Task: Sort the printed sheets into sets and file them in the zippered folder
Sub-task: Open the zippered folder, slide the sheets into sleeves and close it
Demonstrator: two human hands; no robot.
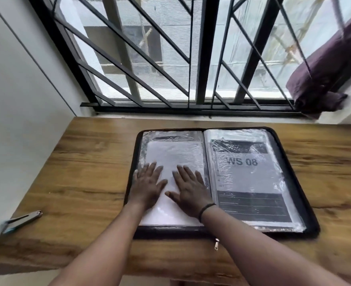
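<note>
Two hands flatten a page in the open black zippered folder (306, 205).
Left hand (147, 183) and right hand (188, 188) press, fingers straight, gripping nothing, on the clear plastic left sleeve (170, 149).

Wooden table (83, 162) (daylit) below barred window (191, 58)

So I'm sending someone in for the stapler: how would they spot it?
Start at the wooden table under the barred window. Left of the open zippered folder, near the table's left edge, lies the stapler: small, silvery metal, apart from everything else.
</note>
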